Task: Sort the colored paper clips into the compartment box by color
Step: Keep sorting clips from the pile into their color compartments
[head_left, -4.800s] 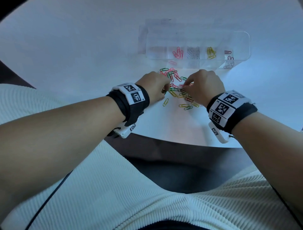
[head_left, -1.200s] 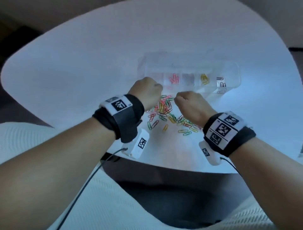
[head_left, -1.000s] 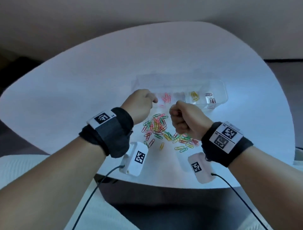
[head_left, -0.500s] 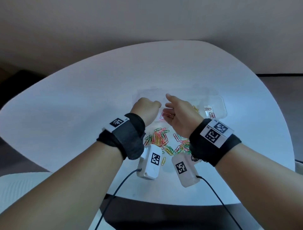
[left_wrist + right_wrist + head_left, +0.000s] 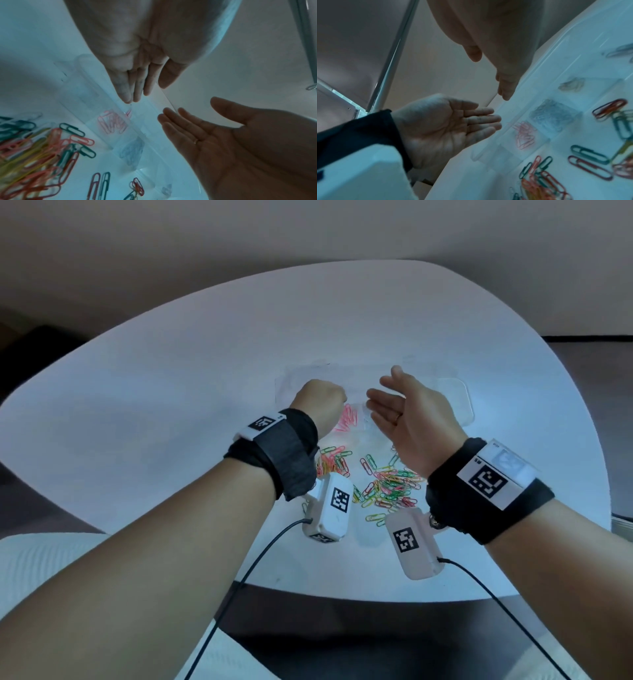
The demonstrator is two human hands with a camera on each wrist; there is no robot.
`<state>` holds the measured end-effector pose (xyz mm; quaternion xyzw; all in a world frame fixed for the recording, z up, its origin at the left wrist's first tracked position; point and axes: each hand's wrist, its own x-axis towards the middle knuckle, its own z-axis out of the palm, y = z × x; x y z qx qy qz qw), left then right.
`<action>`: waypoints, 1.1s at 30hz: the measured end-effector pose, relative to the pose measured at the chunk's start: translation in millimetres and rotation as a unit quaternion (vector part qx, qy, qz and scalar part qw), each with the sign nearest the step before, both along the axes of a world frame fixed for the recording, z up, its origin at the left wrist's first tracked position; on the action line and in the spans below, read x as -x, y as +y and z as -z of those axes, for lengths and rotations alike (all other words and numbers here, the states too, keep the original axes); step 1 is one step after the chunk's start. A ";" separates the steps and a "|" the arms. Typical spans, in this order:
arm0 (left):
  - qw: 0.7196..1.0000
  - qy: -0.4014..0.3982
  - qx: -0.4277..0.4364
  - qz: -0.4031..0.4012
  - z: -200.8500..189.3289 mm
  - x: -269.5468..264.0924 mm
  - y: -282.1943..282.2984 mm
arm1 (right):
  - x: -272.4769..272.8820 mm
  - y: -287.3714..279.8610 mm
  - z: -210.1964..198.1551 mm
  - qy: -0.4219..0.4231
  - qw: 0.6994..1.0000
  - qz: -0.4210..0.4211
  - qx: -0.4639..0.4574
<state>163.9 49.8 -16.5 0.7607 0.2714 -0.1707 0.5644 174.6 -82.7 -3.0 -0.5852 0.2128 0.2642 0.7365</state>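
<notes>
Since the frame half a second earlier, both hands have been carried further out over the clear plastic compartment box, and the right hand has been opened wider, palm up. On the left, the left hand is seen from the wrist views with fingers straight and together, pointing down at the box, holding nothing. Pink paper clips lie in the compartment just below those fingertips, with pale blue clips in the next one. To the right, the right hand's fingers are spread and empty above the box. The mixed pile of colored paper clips remains on the white tabletop, nearer the body, behind both wrists. A released clip could bounce into a neighbouring compartment if dropped from this height, or the light box could be nudged by a wrist.
</notes>
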 end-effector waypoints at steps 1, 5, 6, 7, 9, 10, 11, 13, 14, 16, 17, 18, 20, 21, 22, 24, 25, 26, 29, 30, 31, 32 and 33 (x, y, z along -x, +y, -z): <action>1.000 -0.002 0.002 0.002 -0.7 2.6 0.1 | 1.4 -3.7 -1.9 -0.008 1.000 -0.003 0.006; 0.998 -0.047 -0.029 0.009 -9.5 15.2 -0.1 | 9.6 -19.5 -4.9 -0.050 0.996 -0.061 0.044; 0.998 -0.060 -0.035 0.012 -12.4 19.9 0.8 | 13.1 -24.6 -5.5 -0.064 0.992 -0.090 0.065; 0.997 -0.066 -0.039 0.019 -17.1 26.1 1.5 | 16.5 -30.9 -5.2 -0.077 0.985 -0.125 0.093; 0.995 -0.069 -0.059 0.047 -26.3 41.8 2.3 | 25.5 -45.4 -3.0 -0.098 0.961 -0.204 0.158; 0.992 -0.070 -0.077 0.066 -29.7 50.7 1.9 | 30.1 -53.7 -0.8 -0.109 0.945 -0.242 0.192; 0.989 -0.069 -0.096 0.088 -32.2 59.4 0.9 | 34.0 -62.0 1.9 -0.123 0.926 -0.276 0.228; 0.980 -0.065 -0.131 0.131 -33.9 76.8 -2.1 | 41.9 -78.6 8.3 -0.156 0.878 -0.338 0.301; 0.975 -0.061 -0.150 0.150 -32.3 84.1 -3.8 | 45.4 -85.9 11.7 -0.174 0.852 -0.363 0.336; 0.967 -0.048 -0.181 0.173 -26.5 94.9 -6.6 | 51.6 -96.9 18.7 -0.197 0.805 -0.400 0.392; 0.963 -0.043 -0.195 0.181 -23.0 98.0 -7.7 | 53.6 -100.1 22.2 -0.200 0.784 -0.417 0.413; 0.957 -0.038 -0.212 0.194 -18.9 99.2 -8.8 | 54.5 -101.4 25.6 -0.200 0.766 -0.438 0.427; 0.933 -0.028 -0.260 0.247 -12.4 97.7 -11.5 | 55.1 -99.1 33.3 -0.204 0.725 -0.493 0.435; 0.920 -0.031 -0.283 0.270 -10.0 94.4 -12.1 | 54.6 -96.4 36.9 -0.211 0.704 -0.517 0.438; 0.912 -0.035 -0.299 0.279 -8.0 91.2 -11.6 | 54.2 -92.7 39.9 -0.223 0.690 -0.529 0.442; 0.913 -0.027 -0.299 0.276 -2.6 87.3 -8.9 | 53.5 -84.1 42.8 -0.258 0.689 -0.510 0.446; 0.913 -0.023 -0.298 0.276 1.7 87.0 -7.6 | 54.1 -80.6 43.4 -0.276 0.694 -0.491 0.449; 0.911 -0.020 -0.300 0.281 6.2 87.6 -7.3 | 55.0 -77.5 44.7 -0.290 0.695 -0.477 0.454; 0.899 -0.007 -0.300 0.320 24.1 94.6 -11.1 | 62.0 -71.1 51.0 -0.317 0.666 -0.479 0.476; 0.891 -0.005 -0.300 0.339 29.7 97.1 -13.5 | 64.4 -69.8 54.0 -0.320 0.656 -0.484 0.483; 0.885 -0.005 -0.300 0.356 35.4 99.7 -15.8 | 67.3 -68.6 56.8 -0.319 0.648 -0.489 0.490; 0.880 -0.005 -0.301 0.368 40.2 102.0 -17.6 | 70.0 -67.6 60.1 -0.318 0.639 -0.495 0.495; 0.877 -0.006 -0.301 0.375 44.7 103.6 -18.6 | 72.2 -66.7 62.7 -0.321 0.631 -0.500 0.499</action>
